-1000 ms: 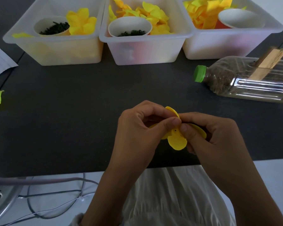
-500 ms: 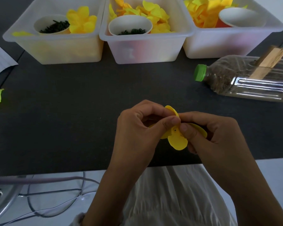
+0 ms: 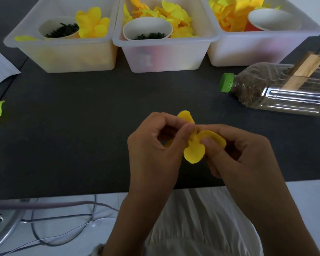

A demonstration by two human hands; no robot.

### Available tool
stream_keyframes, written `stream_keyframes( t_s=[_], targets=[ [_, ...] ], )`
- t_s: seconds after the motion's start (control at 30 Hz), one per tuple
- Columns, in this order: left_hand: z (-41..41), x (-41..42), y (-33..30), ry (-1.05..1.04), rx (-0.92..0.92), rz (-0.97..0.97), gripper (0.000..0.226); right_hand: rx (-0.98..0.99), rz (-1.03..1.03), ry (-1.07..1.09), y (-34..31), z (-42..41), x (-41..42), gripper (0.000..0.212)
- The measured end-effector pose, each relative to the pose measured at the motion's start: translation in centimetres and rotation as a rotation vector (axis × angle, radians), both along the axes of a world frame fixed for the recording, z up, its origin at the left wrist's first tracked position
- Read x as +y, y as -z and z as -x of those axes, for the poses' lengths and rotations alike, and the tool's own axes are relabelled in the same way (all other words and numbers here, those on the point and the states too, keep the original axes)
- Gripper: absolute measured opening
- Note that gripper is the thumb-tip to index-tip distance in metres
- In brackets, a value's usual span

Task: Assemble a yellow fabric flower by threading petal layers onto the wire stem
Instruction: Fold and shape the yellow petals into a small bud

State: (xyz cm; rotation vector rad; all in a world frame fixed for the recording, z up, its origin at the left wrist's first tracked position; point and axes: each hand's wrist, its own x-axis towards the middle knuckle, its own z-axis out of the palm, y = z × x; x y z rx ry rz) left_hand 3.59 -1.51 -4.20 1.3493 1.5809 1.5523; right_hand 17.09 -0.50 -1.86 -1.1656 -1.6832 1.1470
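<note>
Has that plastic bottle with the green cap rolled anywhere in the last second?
No. The bottle lies on its side in the same spot on the dark table, its green cap just below the right-hand bin, as before.

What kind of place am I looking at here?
Probably a craft assembly workstation: three plastic bins of yellow petals, paper cups of dark green parts, and a dark table.

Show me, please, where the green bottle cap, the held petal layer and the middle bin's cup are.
bottle cap [image 3: 227,82], head view, on its green side.
petal layer [image 3: 194,153], head view, on the lower petal.
cup [image 3: 147,26], head view, on its white inner wall.
</note>
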Motion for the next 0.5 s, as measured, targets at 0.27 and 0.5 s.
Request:
stream_keyframes(
  t_s=[0.27, 0.5],
  targets=[
    [0.3, -0.5, -0.9, -0.057, 0.221, -0.019, 0.007, 0.07, 0.103, 0.157, 0.9, 0.4, 0.1, 0.009],
    [0.3, -0.9, -1.3, 0.157, 0.288, 0.007, 0.007, -0.056, 0.094, 0.152, 1.9, 0.1, 0.5, 0.015]
  ],
)
